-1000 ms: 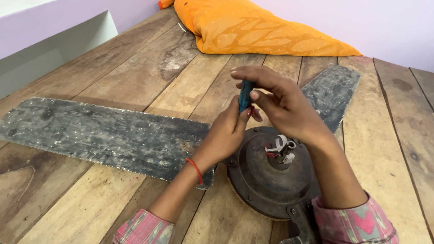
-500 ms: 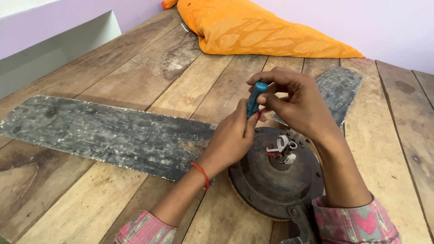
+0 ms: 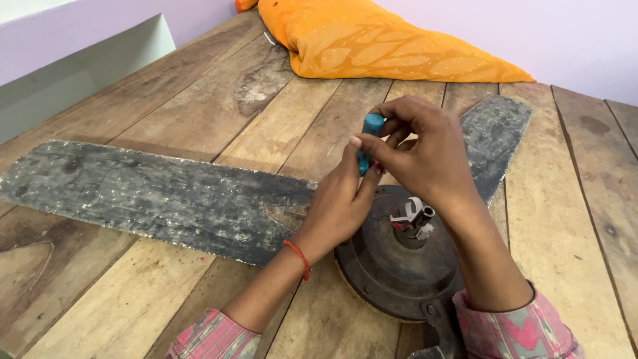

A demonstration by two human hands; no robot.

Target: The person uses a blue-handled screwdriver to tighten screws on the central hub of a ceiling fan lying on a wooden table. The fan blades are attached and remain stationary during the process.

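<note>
An old ceiling fan lies on a wooden plank table (image 3: 199, 113). Its dark round motor housing (image 3: 392, 266) sits in front of me, with a short shaft and wire ends (image 3: 413, 218) at its centre. A long grimy blade (image 3: 146, 193) runs off to the left, and another blade (image 3: 495, 133) points to the far right. Both hands meet above the housing's far rim around a screwdriver with a blue handle (image 3: 369, 136), held upright. My left hand (image 3: 342, 203) grips it low down. My right hand (image 3: 422, 149) pinches the top of the handle. The screwdriver's tip is hidden.
An orange patterned cloth bundle (image 3: 372, 43) lies at the far end of the table against a pale purple wall (image 3: 531, 26). A pale ledge and recess (image 3: 73, 60) border the table on the left.
Both hands have stayed on the blue-handled screwdriver over the fan housing. My right hand's fingers have shifted around the handle's top, as in turning it.
</note>
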